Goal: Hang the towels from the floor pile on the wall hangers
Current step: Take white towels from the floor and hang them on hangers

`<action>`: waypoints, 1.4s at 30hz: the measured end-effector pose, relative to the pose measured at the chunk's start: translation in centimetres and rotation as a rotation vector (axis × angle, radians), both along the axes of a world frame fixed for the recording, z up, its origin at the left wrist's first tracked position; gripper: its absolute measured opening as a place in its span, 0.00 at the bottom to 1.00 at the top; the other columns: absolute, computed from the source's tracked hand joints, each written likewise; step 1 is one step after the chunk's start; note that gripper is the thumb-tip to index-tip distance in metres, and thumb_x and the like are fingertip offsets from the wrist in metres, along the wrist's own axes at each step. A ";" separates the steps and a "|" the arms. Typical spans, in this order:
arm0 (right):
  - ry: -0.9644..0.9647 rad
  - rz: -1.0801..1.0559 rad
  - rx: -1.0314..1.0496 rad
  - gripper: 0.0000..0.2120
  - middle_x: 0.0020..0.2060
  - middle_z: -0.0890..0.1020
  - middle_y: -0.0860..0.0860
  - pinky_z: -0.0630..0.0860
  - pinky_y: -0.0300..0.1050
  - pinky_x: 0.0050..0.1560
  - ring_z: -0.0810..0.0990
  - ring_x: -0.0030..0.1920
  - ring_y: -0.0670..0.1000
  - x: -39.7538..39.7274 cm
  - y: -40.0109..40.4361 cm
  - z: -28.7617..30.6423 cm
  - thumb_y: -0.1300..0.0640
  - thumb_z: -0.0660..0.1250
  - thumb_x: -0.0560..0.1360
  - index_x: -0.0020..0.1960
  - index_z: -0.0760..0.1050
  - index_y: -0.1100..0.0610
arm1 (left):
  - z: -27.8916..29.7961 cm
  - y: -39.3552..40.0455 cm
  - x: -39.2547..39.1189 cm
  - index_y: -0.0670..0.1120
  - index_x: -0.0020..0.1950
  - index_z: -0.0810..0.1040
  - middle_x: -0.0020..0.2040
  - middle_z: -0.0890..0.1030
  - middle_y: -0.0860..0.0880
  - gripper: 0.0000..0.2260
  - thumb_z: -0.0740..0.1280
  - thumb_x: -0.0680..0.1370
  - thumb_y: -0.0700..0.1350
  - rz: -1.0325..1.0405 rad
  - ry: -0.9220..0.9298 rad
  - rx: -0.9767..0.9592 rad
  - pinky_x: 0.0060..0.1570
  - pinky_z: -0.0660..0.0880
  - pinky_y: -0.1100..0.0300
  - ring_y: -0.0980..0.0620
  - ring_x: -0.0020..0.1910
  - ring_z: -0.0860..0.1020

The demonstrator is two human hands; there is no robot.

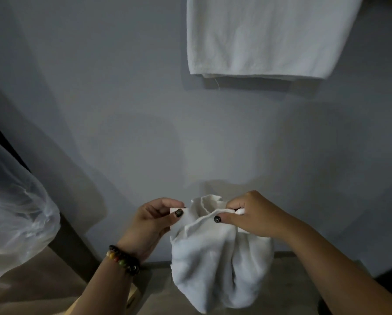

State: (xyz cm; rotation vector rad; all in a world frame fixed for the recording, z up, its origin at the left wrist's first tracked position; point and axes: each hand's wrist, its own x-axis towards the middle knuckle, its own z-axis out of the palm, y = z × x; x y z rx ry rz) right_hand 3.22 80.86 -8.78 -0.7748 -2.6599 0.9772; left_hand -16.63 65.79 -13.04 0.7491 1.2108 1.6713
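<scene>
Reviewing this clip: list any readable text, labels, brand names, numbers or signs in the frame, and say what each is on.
None: no readable text in this frame.
Hanging towel: plain white, no tag or print showing.
Held towel, pinched by the left hand and right hand: no label visible.
Beaded bracelet, grey wall and translucent plastic sheet: no markings.

Head view, angled down, close to hands [213, 221], perhaps near wall [122, 110]

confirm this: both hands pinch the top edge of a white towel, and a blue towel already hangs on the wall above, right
Not quite. In the head view the hanging towel is white, not blue. The rest holds: the left hand and right hand pinch the held towel's top edge.
</scene>
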 end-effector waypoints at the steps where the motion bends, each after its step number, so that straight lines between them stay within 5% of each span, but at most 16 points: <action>1: 0.014 -0.014 0.016 0.27 0.21 0.61 0.46 0.57 0.40 0.28 0.59 0.25 0.44 0.0 0.0 0.1 0.42 0.72 0.71 0.25 0.60 0.54 | 0.3 0.3 0.1 0.43 0.41 0.84 0.41 0.84 0.42 0.24 0.85 0.52 0.53 -0.019 0.019 0.011 0.38 0.79 0.60 0.50 0.38 0.82; 6: 0.076 -0.080 0.114 0.31 0.24 0.59 0.51 0.56 0.45 0.30 0.58 0.27 0.46 -0.9 -0.6 -0.1 0.35 0.68 0.70 0.27 0.59 0.59 | 1.3 1.5 1.8 0.47 0.41 0.83 0.41 0.85 0.42 0.13 0.81 0.61 0.42 -0.014 0.072 0.019 0.36 0.77 0.57 0.47 0.37 0.81; 10: 0.134 -0.141 0.139 0.32 0.25 0.58 0.52 0.54 0.46 0.31 0.57 0.27 0.46 -1.5 -0.8 -1.3 0.34 0.67 0.69 0.28 0.59 0.59 | 0.3 1.3 3.4 0.40 0.44 0.80 0.39 0.84 0.40 0.07 0.72 0.70 0.32 0.172 -0.046 0.011 0.38 0.77 0.55 0.45 0.37 0.81; 14: 0.181 -0.154 0.075 0.31 0.24 0.59 0.50 0.55 0.44 0.30 0.58 0.26 0.45 -2.4 -1.8 -3.0 0.36 0.72 0.66 0.27 0.60 0.59 | -1.0 0.7 4.0 0.42 0.45 0.84 0.48 0.83 0.35 0.14 0.80 0.61 0.40 0.279 -0.161 -0.024 0.52 0.71 0.39 0.37 0.48 0.76; 17: 0.207 -0.135 -0.019 0.33 0.24 0.62 0.50 0.57 0.43 0.29 0.60 0.27 0.44 -3.3 -2.7 -4.3 0.33 0.71 0.61 0.30 0.67 0.64 | -1.4 0.2 4.3 0.37 0.50 0.84 0.52 0.82 0.32 0.19 0.77 0.61 0.42 0.274 -0.263 -0.064 0.64 0.70 0.38 0.36 0.56 0.79; 20: 0.263 -0.117 -0.054 0.33 0.24 0.61 0.50 0.56 0.44 0.30 0.59 0.27 0.45 -3.9 -3.4 -4.9 0.33 0.69 0.62 0.28 0.63 0.62 | -1.7 -0.6 4.1 0.37 0.52 0.84 0.54 0.72 0.19 0.20 0.77 0.63 0.45 0.257 -0.287 -0.056 0.66 0.68 0.38 0.35 0.55 0.73; 24: 0.382 -0.130 -0.067 0.31 0.24 0.57 0.48 0.54 0.43 0.29 0.56 0.27 0.45 -4.7 -4.6 -5.8 0.36 0.70 0.66 0.27 0.58 0.58 | -2.5 -1.2 3.7 0.37 0.51 0.84 0.52 0.75 0.28 0.20 0.79 0.65 0.49 0.233 -0.244 -0.063 0.56 0.66 0.42 0.37 0.50 0.69; 28: 0.418 -0.247 -0.094 0.30 0.25 0.58 0.54 0.55 0.44 0.29 0.57 0.27 0.44 -5.6 -5.4 -7.2 0.35 0.68 0.65 0.27 0.59 0.59 | -3.0 -1.6 3.5 0.39 0.51 0.84 0.54 0.81 0.33 0.17 0.74 0.69 0.50 0.271 -0.204 -0.055 0.65 0.68 0.37 0.31 0.58 0.76; 30: 0.429 -0.299 -0.094 0.30 0.25 0.58 0.54 0.57 0.45 0.29 0.58 0.27 0.44 -6.0 -5.4 -7.3 0.34 0.66 0.65 0.28 0.60 0.59 | -3.0 -1.7 3.5 0.43 0.54 0.83 0.55 0.81 0.34 0.21 0.78 0.67 0.54 0.230 -0.111 -0.052 0.59 0.67 0.40 0.35 0.53 0.75; 34: 0.468 -0.323 -0.104 0.27 0.22 0.60 0.50 0.59 0.39 0.29 0.60 0.26 0.43 -6.6 -4.1 -5.6 0.41 0.70 0.70 0.26 0.63 0.59 | -2.0 -1.4 3.7 0.45 0.53 0.84 0.52 0.84 0.38 0.11 0.75 0.71 0.39 0.219 -0.075 0.031 0.53 0.76 0.48 0.42 0.51 0.80; 37: 0.444 -0.323 -0.103 0.24 0.23 0.67 0.55 0.63 0.38 0.32 0.65 0.27 0.43 -7.2 -2.3 -4.4 0.46 0.72 0.72 0.28 0.70 0.63 | -0.7 0.0 2.4 0.45 0.47 0.85 0.46 0.85 0.39 0.07 0.72 0.70 0.39 0.312 0.001 0.059 0.46 0.80 0.54 0.47 0.44 0.82; 42: 0.367 -0.343 -0.117 0.16 0.28 0.78 0.45 0.68 0.38 0.37 0.74 0.31 0.40 -7.8 1.7 -2.5 0.43 0.76 0.67 0.33 0.78 0.54 | 1.4 4.4 -1.9 0.46 0.44 0.84 0.37 0.84 0.48 0.06 0.75 0.71 0.37 0.360 0.374 -0.039 0.40 0.78 0.57 0.53 0.37 0.79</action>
